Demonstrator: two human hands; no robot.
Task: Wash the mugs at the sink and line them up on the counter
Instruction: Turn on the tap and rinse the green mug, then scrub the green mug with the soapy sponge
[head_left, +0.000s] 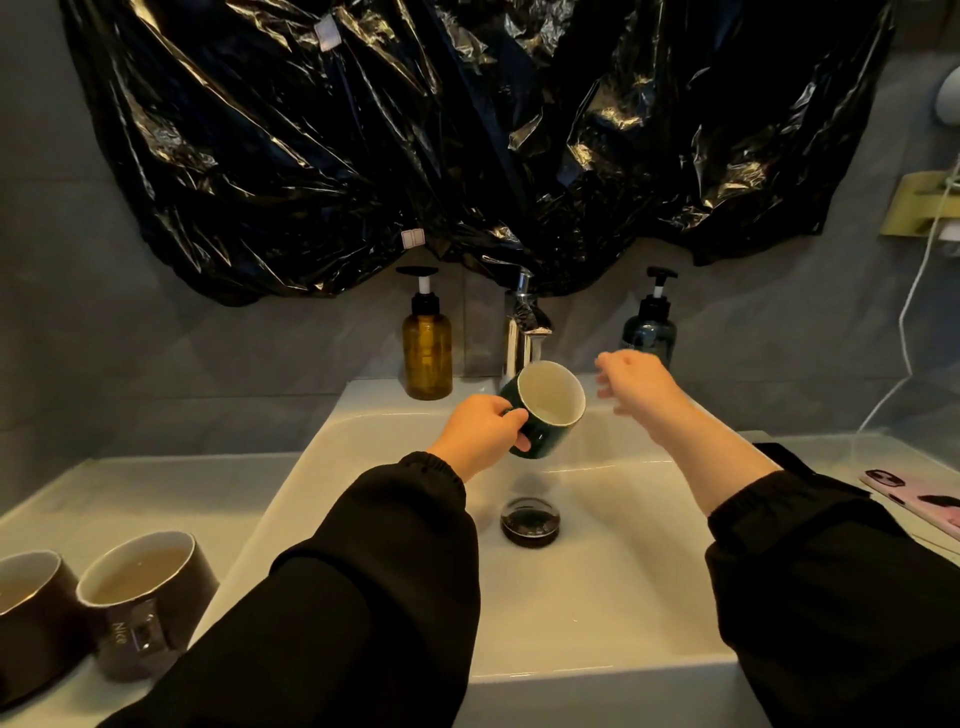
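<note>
Fingers of the left hand (483, 431) are curled round the handle of the green mug (550, 410), which hangs just right of that hand over the sink (363, 467), tipped so its mouth faces back at the person. Right hand (631, 382) is loose and holding nothing, just off the rim's far side, so I'd guess it's the one going for the tap (522, 332) right behind the mug. Two brown mugs (148, 603) sit way down-left on the counter (156, 493).

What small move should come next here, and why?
Probably the right hand should work the tap lever to start water: the left hand holds the mug tilted by the spout over the sink, no stream shows, and the right hand hangs open beside the tap.
</note>
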